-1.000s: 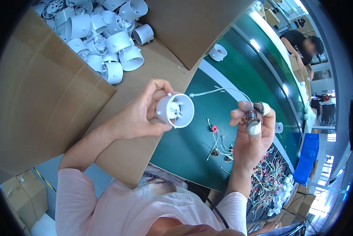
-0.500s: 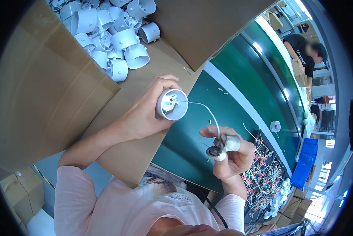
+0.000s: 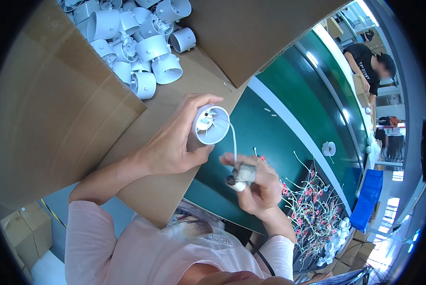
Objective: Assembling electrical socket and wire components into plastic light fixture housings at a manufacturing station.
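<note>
My left hand (image 3: 172, 145) wraps round a white plastic cylinder (image 3: 219, 130), its open end with a spoked hub facing up. From the hub a thin white cable (image 3: 234, 137) arches over the rim and down to my right hand (image 3: 263, 185). The fingers of that hand are closed on the cable, with worn whitish wrappings round the fingertips. Whatever lies between the fingertips is partly hidden by the wrappings. My right hand is to the right of the cylinder and below it, apart from it.
An open cardboard box (image 3: 56, 109) with several white cylinders (image 3: 152, 47) stands at the left. On the right, the green work surface (image 3: 255, 123) holds a pile of cables with red parts (image 3: 312, 204), a lone white cylinder (image 3: 328, 148) and a blue bin (image 3: 367, 199). Beyond, a person (image 3: 365, 59) handles a carton.
My right hand has moved left, closer to the cylinder, and the cable now bends more steeply downward. My left hand and the cylinder have shifted slightly right.
</note>
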Motion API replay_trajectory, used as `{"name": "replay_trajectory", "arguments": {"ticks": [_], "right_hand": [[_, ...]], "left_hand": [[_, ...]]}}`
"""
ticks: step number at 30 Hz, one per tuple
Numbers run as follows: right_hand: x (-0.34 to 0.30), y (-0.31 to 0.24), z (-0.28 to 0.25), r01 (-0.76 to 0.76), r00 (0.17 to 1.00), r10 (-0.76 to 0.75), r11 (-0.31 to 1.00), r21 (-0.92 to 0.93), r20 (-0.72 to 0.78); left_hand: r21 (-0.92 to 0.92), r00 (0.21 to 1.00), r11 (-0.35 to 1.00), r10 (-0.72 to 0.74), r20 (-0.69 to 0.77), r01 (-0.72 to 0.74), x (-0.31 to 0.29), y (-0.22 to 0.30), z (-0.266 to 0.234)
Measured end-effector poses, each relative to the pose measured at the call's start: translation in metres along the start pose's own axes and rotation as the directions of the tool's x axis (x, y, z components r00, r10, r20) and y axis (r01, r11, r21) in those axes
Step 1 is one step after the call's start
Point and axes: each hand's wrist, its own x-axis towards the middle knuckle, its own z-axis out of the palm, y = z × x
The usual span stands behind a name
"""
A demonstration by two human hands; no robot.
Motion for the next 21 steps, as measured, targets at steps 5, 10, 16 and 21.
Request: {"name": "replay_trajectory", "arguments": {"ticks": [5,10,16,21], "right_hand": [[-0.013,0.005,0.011,0.000,0.998,-0.002,0.999,0.036,0.064],[-0.017,0.004,0.014,-0.132,0.991,0.124,0.951,0.280,0.047],[-0.011,-0.007,-0.001,-0.413,0.895,0.428,0.681,0.605,0.130],[-0.003,-0.001,-0.022,-0.599,0.776,0.529,0.447,0.665,0.343]], "left_hand": [[0.027,0.999,0.999,-0.032,0.014,0.031,0.003,-0.001,-0.002],[-0.065,0.999,0.997,0.033,-0.018,-0.035,0.003,-0.014,0.002],[0.069,1.000,0.997,0.026,0.009,-0.026,0.001,-0.015,-0.002],[0.139,0.995,0.988,0.049,0.091,-0.061,0.002,-0.004,-0.007]]}}
